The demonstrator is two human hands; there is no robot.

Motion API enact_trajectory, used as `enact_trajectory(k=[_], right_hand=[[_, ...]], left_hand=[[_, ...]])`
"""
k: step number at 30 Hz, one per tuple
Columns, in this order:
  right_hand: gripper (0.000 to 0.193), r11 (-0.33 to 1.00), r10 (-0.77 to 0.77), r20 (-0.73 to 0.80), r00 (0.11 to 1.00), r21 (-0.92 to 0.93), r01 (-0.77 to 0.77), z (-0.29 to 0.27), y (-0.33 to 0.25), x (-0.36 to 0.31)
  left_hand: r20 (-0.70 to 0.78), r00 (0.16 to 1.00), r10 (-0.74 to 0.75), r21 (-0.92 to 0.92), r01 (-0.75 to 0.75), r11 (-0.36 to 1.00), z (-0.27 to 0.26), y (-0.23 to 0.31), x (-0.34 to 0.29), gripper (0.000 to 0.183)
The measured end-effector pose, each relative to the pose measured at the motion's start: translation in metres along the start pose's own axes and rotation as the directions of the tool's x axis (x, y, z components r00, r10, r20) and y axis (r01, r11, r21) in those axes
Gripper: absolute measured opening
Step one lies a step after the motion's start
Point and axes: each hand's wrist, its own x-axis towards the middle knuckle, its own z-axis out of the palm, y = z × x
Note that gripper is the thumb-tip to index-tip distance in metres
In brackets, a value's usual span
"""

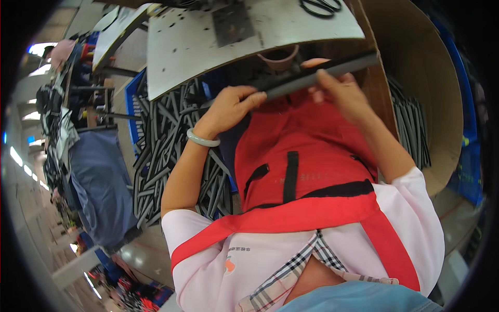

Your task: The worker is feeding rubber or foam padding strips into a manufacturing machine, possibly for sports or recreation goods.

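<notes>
A long strip [293, 86], grey on one side and black along the other, lies across my lap just below the table edge. My left hand [227, 110] is closed around its left part, with the thumb along the top. Farther right, my right hand [345, 96] grips the strip with its thumb on the grey face; its fingers are partly hidden and a little blurred. The strip slants up to the right and its right end reaches the cardboard edge. Whether it is one piece or a few laid together, I cannot tell.
A blue crate [129, 104] on my left is heaped with grey strips [161, 140]. Ahead is a white tabletop [182, 47] with scissors [321, 6]; a pinkish bucket [280, 61] shows beneath. At right, a large cardboard box [442, 93] stands by upright strips [410, 125].
</notes>
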Motion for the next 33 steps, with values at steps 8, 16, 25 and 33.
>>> enact_trajectory(k=[8, 16, 25, 33], right_hand=[[0.018, 0.547, 0.196, 0.373, 0.907, -0.809, 0.214, -0.009, 0.020, -0.024], [0.047, 0.226, -0.012, 0.446, 0.895, -0.871, 0.437, 0.049, -0.045, 0.044], [0.028, -0.085, -0.237, 0.423, 0.875, -0.906, 0.415, 0.036, -0.075, 0.117], [0.036, -0.212, -0.318, 0.405, 0.857, -0.912, 0.352, 0.037, -0.083, 0.176]], left_hand=[[0.355, 0.900, -0.253, 0.130, 0.220, 0.967, -0.012, 0.003, -0.014, 0.020], [0.411, 0.902, -0.128, -0.251, 0.247, 0.936, -0.021, 0.047, 0.009, 0.026], [-0.048, 0.964, -0.261, -0.138, 0.252, 0.958, -0.080, 0.041, 0.041, 0.032], [-0.248, 0.958, -0.141, -0.073, 0.127, 0.989, -0.103, 0.013, 0.088, 0.034]])
